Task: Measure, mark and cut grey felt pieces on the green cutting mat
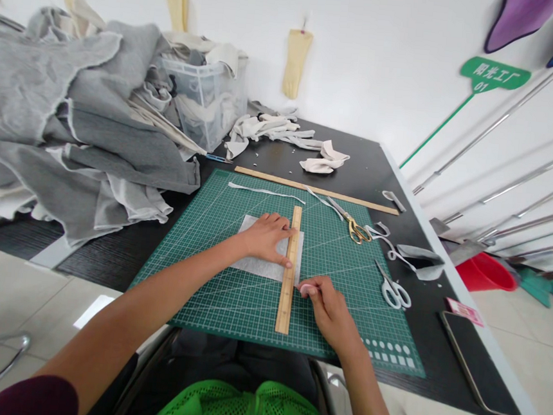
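My left hand [268, 238] lies flat with its fingers spread, pressing a short wooden ruler [285, 305] down on a light grey piece of cloth [256, 268]. The ruler runs lengthwise, close to the cloth's right edge. Just right of the ruler, my right hand [326, 305] is closed around a small pale pink piece of tailor's chalk [307, 289], near the cloth's lower right corner. Beneath all of these is a green cutting mat [210, 305] with a white grid. The cloth under my left palm is partly hidden.
Gold-handled scissors [352, 224] and white-handled scissors [392, 289] lie at the right. A long wooden ruler [317, 190] crosses the mat's far edge. Grey fabric [118, 135] is heaped at left beside a clear bin [208, 101]. A phone [478, 361] sits near the right table edge.
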The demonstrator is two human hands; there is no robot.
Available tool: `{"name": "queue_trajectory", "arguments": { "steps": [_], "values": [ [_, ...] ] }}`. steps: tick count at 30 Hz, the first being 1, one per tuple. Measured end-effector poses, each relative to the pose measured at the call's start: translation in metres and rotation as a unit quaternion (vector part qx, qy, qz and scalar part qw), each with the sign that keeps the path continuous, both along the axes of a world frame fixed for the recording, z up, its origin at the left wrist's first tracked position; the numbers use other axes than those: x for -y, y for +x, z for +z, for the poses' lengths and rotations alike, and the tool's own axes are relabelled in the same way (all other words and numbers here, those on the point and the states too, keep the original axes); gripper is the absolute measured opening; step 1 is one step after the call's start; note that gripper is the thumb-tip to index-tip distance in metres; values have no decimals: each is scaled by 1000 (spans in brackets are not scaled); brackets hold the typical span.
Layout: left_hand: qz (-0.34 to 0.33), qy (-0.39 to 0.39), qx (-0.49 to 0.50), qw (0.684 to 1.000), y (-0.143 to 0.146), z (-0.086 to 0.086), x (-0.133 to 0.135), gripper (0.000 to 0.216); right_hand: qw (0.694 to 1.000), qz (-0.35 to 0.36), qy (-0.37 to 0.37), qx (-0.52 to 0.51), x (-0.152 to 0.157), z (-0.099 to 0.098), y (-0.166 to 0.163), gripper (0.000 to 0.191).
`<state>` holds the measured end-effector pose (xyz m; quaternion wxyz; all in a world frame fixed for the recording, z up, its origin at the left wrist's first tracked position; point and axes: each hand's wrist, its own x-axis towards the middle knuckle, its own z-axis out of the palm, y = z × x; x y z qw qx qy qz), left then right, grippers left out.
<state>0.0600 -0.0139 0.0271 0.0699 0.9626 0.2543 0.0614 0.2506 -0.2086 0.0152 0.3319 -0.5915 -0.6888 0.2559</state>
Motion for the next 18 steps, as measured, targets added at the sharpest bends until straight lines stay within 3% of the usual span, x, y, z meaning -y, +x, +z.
{"name": "queue_trajectory", "arguments": {
  "steps": [7,18],
  "values": [
    [-4,4,5,1000,0,1,1,92,999,1,3,34,-3,-6,-1,15],
    [-2,0,7,1000,0,1,1,84,983,103,90,121,-4,0,-11,20]
  ]
}}
